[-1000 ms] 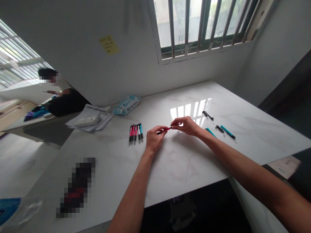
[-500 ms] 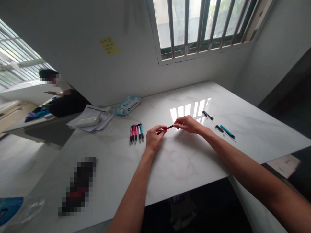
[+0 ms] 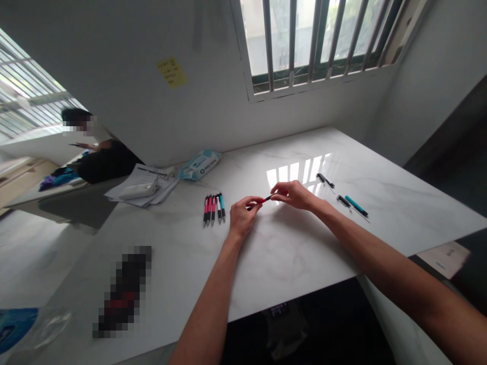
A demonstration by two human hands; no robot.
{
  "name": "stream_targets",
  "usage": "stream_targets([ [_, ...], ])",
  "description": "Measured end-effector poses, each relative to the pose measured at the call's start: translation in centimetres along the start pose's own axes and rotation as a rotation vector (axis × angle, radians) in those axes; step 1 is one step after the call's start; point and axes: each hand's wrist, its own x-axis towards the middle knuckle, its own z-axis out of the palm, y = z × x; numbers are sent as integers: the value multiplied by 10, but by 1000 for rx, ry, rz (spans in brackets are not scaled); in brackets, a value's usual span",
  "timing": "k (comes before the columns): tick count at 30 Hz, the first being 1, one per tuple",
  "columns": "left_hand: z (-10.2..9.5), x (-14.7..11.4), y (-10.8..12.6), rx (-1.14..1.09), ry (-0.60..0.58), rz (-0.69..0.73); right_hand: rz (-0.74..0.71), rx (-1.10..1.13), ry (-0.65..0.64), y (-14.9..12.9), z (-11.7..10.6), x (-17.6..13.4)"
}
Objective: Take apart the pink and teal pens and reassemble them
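Note:
Between my two hands, a little above the table, is a red and black pen (image 3: 265,199), lying nearly level. My left hand (image 3: 243,213) is closed around its left part, and the fingers cover some of the barrel. At the pen's black right end, my right hand (image 3: 291,193) pinches with thumb and fingertips. To the left of my left hand lies a row of several assembled pens (image 3: 213,209) in red, white and blue. Right of my right hand are loose pen parts: black pieces (image 3: 325,179), another black piece (image 3: 343,201) and a blue barrel (image 3: 356,206) beside a thin refill.
On the marble-patterned table (image 3: 281,253) lie a pack of wipes (image 3: 200,165), papers (image 3: 125,188) and a blurred dark object (image 3: 124,294). A clear plastic bottle (image 3: 34,327) shows at lower left. A person (image 3: 102,159) sits beyond the table.
My right fingers have shifted slightly at the pen's black end. Both hands otherwise keep their places, and the pens and parts on the table lie as before.

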Motion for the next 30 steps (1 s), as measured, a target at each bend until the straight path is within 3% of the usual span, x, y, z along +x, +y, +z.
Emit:
stream_targets([
  [9, 0, 1, -1, 19, -2, -5, -67, -58, 12, 1, -1, 1],
  [13, -1, 1, -1, -7, -9, -1, -33, -141, -16, -2, -3, 0],
  [17, -1, 0, -1, 3, -1, -6, -119, -136, 17, -2, -3, 0],
  [21, -2, 0, 1, -25, -8, 10, -27, -146, 4, -1, -3, 1],
  [26, -2, 0, 1, -18, -11, -3, -119, -98, 35, -3, -2, 0],
  [30, -2, 0, -3, -23, -30, -6, -27, -140, 27, -3, -2, 0],
])
